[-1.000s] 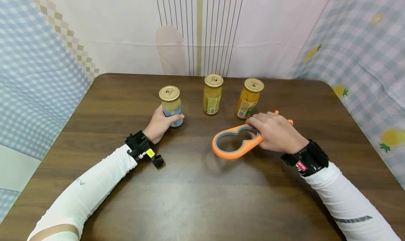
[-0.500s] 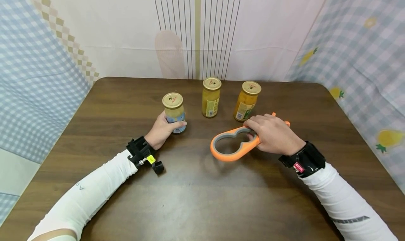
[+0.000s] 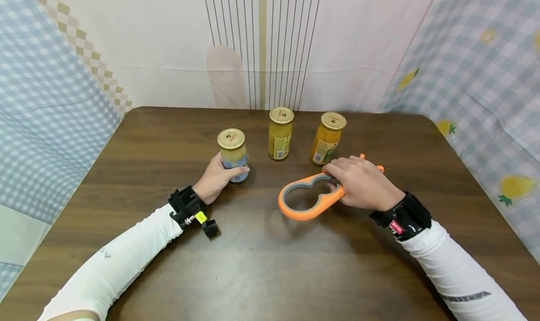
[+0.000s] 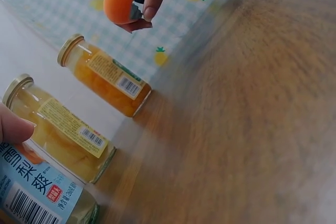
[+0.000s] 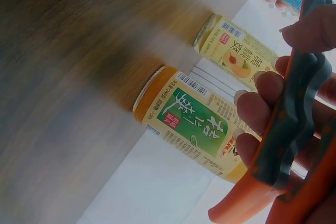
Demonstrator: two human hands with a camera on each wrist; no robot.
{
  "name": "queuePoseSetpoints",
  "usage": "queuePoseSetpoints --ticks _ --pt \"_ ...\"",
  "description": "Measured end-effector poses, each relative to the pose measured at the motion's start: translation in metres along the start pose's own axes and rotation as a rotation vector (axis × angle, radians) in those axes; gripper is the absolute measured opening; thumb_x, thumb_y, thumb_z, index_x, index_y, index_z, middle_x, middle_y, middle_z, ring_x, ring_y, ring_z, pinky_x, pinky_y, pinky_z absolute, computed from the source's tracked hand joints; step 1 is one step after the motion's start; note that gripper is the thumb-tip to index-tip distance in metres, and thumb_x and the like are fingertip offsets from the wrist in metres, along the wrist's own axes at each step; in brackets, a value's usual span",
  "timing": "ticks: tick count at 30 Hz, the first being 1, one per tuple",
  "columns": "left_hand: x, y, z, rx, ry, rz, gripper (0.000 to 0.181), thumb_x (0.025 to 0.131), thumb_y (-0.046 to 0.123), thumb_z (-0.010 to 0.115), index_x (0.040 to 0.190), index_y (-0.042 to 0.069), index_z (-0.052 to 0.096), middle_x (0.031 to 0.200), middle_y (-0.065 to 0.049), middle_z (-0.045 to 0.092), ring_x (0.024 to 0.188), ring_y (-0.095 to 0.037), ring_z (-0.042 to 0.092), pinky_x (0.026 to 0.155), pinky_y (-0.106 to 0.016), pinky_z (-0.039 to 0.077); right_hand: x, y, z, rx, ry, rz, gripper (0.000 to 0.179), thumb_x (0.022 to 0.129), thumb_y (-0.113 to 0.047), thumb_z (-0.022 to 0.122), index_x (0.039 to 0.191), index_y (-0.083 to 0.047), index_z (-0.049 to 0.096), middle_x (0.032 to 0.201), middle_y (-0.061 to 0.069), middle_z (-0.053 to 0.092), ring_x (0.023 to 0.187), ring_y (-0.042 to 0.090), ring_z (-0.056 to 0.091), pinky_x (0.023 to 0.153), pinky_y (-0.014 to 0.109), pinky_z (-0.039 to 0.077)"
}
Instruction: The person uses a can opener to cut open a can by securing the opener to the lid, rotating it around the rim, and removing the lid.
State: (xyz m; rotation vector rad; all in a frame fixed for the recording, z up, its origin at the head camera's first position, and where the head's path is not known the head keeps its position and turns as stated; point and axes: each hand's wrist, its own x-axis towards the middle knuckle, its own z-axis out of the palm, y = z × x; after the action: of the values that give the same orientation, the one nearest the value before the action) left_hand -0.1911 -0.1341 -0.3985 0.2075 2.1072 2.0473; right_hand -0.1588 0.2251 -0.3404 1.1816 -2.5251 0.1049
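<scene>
On the left of the table, a glass jar with a blue label [image 3: 234, 161] and a gold lid stands in the grip of my left hand [image 3: 213, 177], thumb across its front. My right hand [image 3: 362, 182] holds an orange and grey jar opener [image 3: 319, 209] by its handles; its looped end points left above the table. In the right wrist view, fingers curl round the jar opener [image 5: 294, 114]. Just beyond the right hand is a jar of orange fruit [image 3: 326, 145]. A pale yellow jar [image 3: 280, 138] stands between it and the held jar.
The brown wooden table [image 3: 253, 265] has its far edge against a white cloth [image 3: 350, 44] with printed lines. Blue checked cloth [image 3: 476, 77] hangs at both sides. Black camera straps [image 3: 407, 217] sit on both wrists.
My left hand has shifted the blue-labelled jar slightly right and nearer, compared with the other jars. The right hand keeps hold of the jar opener nearly in place. The head view has tilted up slightly.
</scene>
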Motion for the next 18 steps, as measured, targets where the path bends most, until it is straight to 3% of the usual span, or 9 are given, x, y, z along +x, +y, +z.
queuePoseSetpoints --ticks 18 --pt "-0.0038 0.0016 0.0036 0.012 -0.047 0.015 0.054 0.090 0.004 0.072 0.139 0.006 0.048 0.139 -0.023 0.055 0.117 -0.016 0.056 0.105 -0.036 0.044 0.0008 -0.0041 -0.0036 -0.005 0.006 -0.009 0.020 0.082 -0.012 0.074 0.100 -0.009 0.067 0.087 0.002 0.067 0.075 0.021 0.060 0.068 0.036 0.049"
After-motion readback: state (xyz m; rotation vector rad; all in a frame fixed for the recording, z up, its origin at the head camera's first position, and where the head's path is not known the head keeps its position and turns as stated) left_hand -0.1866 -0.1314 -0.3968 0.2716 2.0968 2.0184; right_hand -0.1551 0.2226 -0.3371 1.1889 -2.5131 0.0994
